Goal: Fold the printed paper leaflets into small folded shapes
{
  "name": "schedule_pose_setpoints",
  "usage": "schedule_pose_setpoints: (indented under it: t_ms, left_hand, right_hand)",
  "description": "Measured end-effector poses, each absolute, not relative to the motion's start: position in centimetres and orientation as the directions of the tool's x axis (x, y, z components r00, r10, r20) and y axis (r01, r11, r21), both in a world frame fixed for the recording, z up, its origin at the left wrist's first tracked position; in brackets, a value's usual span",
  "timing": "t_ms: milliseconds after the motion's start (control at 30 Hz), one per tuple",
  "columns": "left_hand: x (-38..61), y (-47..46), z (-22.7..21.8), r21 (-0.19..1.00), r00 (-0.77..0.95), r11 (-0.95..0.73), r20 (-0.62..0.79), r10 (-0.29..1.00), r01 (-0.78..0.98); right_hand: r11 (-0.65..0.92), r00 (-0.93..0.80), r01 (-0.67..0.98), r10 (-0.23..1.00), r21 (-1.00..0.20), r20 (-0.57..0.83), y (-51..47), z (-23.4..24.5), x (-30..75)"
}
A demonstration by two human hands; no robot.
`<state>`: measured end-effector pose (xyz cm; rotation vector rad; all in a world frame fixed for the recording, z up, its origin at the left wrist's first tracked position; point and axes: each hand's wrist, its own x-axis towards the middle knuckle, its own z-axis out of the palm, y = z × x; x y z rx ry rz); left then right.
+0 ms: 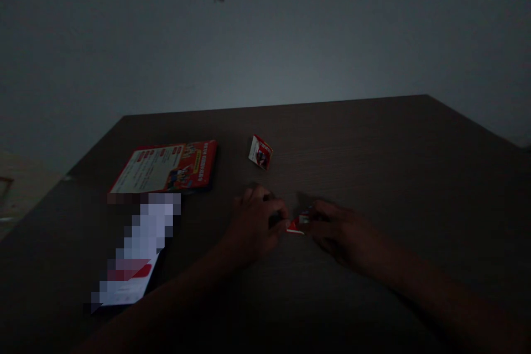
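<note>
The scene is dim. Both of my hands rest on a dark wooden table (394,166) near its middle. Between them lies a small red and white piece of paper (297,225). My left hand (257,224) is curled, its fingertips pinching the paper's left edge. My right hand (338,232) is curled too, its fingers on the paper's right side. A second small red and white folded paper (260,152) lies apart from them, farther back on the table.
A red and white printed leaflet (168,167) lies flat at the back left. A white sheet with a red band (135,257) lies in front of it, partly blurred out. A pale wall (290,38) stands behind the table.
</note>
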<state>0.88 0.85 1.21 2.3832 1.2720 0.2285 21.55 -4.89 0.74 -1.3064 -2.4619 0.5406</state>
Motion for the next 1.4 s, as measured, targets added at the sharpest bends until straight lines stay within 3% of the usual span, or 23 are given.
schedule_pose_setpoints:
  t_ms: [500,833,1400]
  left_hand:
    - [2.3,0.9,0.9,0.433,0.548,-0.498,0.011,0.836,0.751]
    - [3.2,0.8,0.8,0.418,0.554,-0.52,0.047,0.831,0.745]
    - [0.9,0.4,1.6,0.432,0.599,-0.522,-0.054,0.799,0.735]
  right_hand:
    - [0.493,-0.536,0.736,0.843,-0.464,0.047,-5.1,1.1,21.4]
    - [0.518,-0.544,0.706,0.833,-0.483,0.098,-5.0,0.5,21.4]
    - [0.499,-0.533,0.727,0.843,-0.472,0.07,-5.0,0.8,21.2]
